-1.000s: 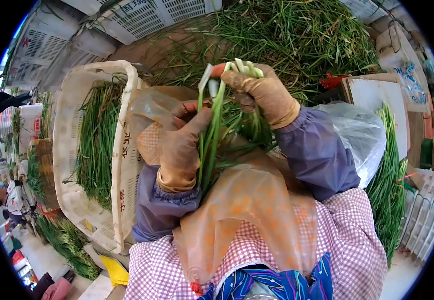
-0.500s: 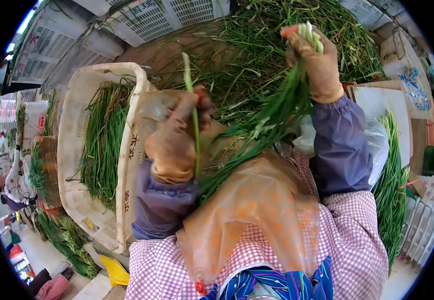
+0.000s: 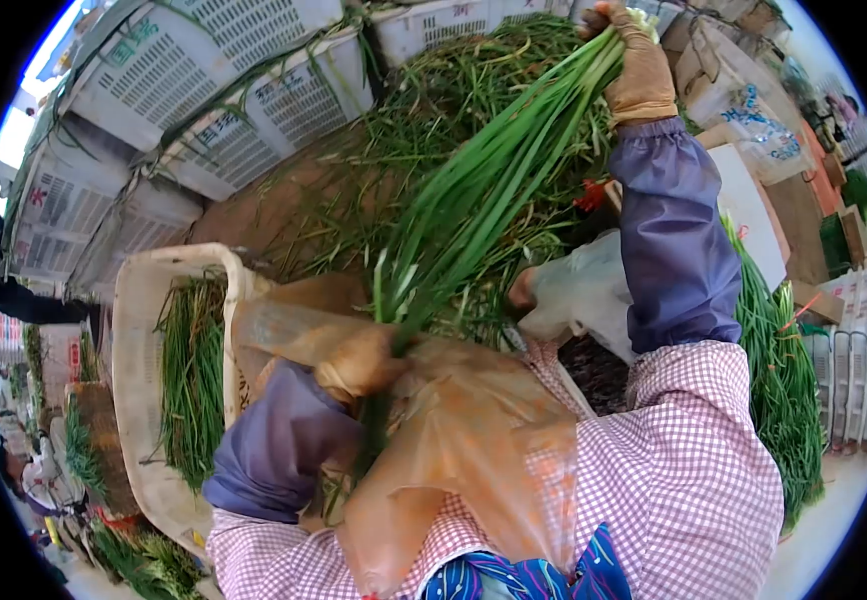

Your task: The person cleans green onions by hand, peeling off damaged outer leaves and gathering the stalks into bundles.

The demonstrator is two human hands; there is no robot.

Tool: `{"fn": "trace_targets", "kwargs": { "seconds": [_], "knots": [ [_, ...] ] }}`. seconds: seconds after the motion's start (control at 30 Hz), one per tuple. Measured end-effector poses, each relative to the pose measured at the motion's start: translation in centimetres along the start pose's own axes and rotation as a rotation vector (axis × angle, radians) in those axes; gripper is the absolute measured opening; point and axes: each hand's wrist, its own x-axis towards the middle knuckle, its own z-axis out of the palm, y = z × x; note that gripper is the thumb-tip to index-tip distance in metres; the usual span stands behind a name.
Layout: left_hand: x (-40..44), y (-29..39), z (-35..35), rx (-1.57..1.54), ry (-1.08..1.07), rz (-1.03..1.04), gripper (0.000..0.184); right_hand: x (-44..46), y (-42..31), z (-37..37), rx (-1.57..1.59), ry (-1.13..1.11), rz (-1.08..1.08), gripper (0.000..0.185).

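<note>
From here I see the right hand [image 3: 640,62] far up and right of the crate [image 3: 140,340], fingers closed round the bunch [image 3: 514,175] near its pale ends, leaves sloping back crateward. Left hand [image 3: 359,362], just right of crate: blurred, can't tell fingers. Half-second ago it held one upright stalk; right hand's now farther from crate.

Left hand [image 3: 366,362] blurred, toward 7–8 o'clock, grip unclear. Right hand [image 3: 640,68] clipped by top edge, 1 o'clock.
</note>
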Motion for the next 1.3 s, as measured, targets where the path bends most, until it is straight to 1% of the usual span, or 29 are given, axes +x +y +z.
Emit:
{"fn": "trace_targets", "kwargs": {
  "seconds": [0.03, 0.07, 0.1, 0.13, 0.17, 0.2, 0.23, 0.27, 0.33, 0.37, 0.4, 0.47, 0.5, 0.57, 0.63, 0.67, 0.73, 0.77, 0.83, 0.87, 0.9, 0.93, 0.97, 1.0, 1.07, 1.13, 1.2, 1.23, 1.3],
  "knots": [
    [-0.1, 3.2, -2.6, -0.029, -0.047, -0.212, 0.032, 1.7, -0.8, -1.9, -0.003, -0.003, -0.022, 0.016],
    [0.8, 0.7, -3.8, 0.063, -0.01, -0.169, 0.03, 3.5, -1.5, -3.9, 0.019, -0.014, -0.05, 0.018],
    [0.9, 2.4, -6.2, 0.112, 0.04, -0.246, 0.027, 4.4, -2.1, -5.2, 0.041, -0.022, -0.077, 0.02],
    [1.9, 0.1, -7.7, -0.201, 0.115, -0.262, 0.023, 4.5, -2.6, -5.6, 0.041, -0.019, -0.098, 0.02],
    [3.1, -1.6, -10.2, -0.016, 0.265, -0.258, 0.023, 4.2, -2.9, -5.8, 0.009, 0.006, -0.103, 0.02],
    [3.8, -1.7, -12.5, -0.207, 0.378, -0.29, 0.024, 3.5, -3.3, -5.7, -0.021, 0.033, -0.103, 0.02],
    [3.9, 0.2, -14.1, -0.608, 0.551, -0.27, 0.026, 1.2, -4.0, -3.3, -0.057, 0.022, -0.159, 0.021],
    [4.9, 0.4, -15.2, -0.601, 0.552, -0.264, 0.026, 0.8, -3.9, -2.8, -0.053, 0.023, -0.167, 0.021],
    [6.6, 0.0, -16.7, -0.848, 0.615, -0.275, 0.033, 0.3, -3.8, -2.2, -0.101, -0.004, -0.086, 0.02],
    [7.6, -0.6, -16.1, -0.347, 0.46, -0.252, 0.042, -0.1, -3.6, -1.6, -0.14, 0.015, -0.014, 0.018],
    [7.5, 1.1, -15.6, -0.344, 0.467, -0.252, 0.042, -0.5, -3.3, -0.7, -0.199, 0.008, 0.044, 0.017],
    [7.1, 5.6, -14.7, 0.855, 0.09, -0.202, 0.046, -1.9, -2.4, 0.9, -0.102, -0.056, 0.142, 0.018],
    [6.4, 9.7, -14.2, 0.793, 0.163, -0.228, 0.056, -2.5, -2.0, 1.7, -0.098, -0.057, 0.154, 0.018],
    [6.7, 10.8, -14.5, -0.018, 0.367, 0.041, 0.06, -3.9, -1.5, 3.4, 0.005, -0.191, 0.304, 0.02],
    [6.7, 14.0, -14.3, -0.335, 0.523, 0.339, 0.062, -4.9, -0.8, 5.4, 0.048, -0.276, 0.33, 0.018],
    [6.4, 15.3, -13.7, -0.337, 0.542, 0.327, 0.062, -5.5, -0.6, 6.9, 0.088, -0.353, 0.339, 0.016],
    [6.1, 17.0, -12.6, -0.411, 0.384, 0.482, 0.065, -7.8, -1.0, 10.4, 0.046, -0.355, 0.327, 0.016],
    [6.2, 16.9, -12.3, -0.415, 0.396, 0.473, 0.065, -8.2, -0.9, 11.8, 0.071, -0.425, 0.356, 0.017],
    [6.5, 16.1, -11.6, -0.491, 0.253, 0.401, 0.067, -8.6, 0.0, 13.1, 0.091, -0.488, 0.402, 0.018],
    [6.1, 15.7, -11.5, -0.503, 0.253, 0.395, 0.067, -8.1, 0.6, 13.5, 0.183, -0.588, 0.523, 0.021],
    [5.5, 15.5, -11.5, -0.686, 0.118, 0.417, 0.062, -7.7, 1.0, 13.8, 0.277, -0.686, 0.64, 0.025],
    [5.1, 15.3, -11.5, -0.865, -0.021, 0.439, 0.056, -7.7, 1.1, 13.9, 0.273, -0.685, 0.647, 0.025],
    [5.0, 15.4, -11.0, -0.961, -0.013, 0.461, 0.048, -7.8, 1.1, 14.1, 0.351, -0.777, 0.703, 0.019],
    [4.9, 15.3, -11.3, -0.975, -0.011, 0.458, 0.048, -7.8, 1.1, 14.2, 0.431, -0.868, 0.763, 0.017],
    [4.8, 14.9, -12.3, -0.694, 0.029, 0.355, 0.051, -7.7, 1.6, 14.4, 0.451, -0.864, 0.838, 0.018],
    [5.2, 14.8, -12.0, -0.753, 0.1, 0.413, 0.047, -6.8, 2.4, 14.6, 0.349, -0.958, 0.732, 0.017],
    [5.8, 14.4, -11.9, -0.915, 0.206, 0.247, 0.042, -6.3, 3.8, 14.4, 0.311, -0.903, 0.845, 0.02],
    [6.0, 14.2, -11.7, -0.953, 0.29, 0.234, 0.034, -6.3, 4.4, 14.2, 0.107, -0.875, 0.627, 0.023],
    [6.5, 12.7, -12.7, -1.067, 0.391, 0.205, 0.031, -6.0, 4.8, 13.0, -0.344, -0.824, 0.215, 0.035]
  ]
}}
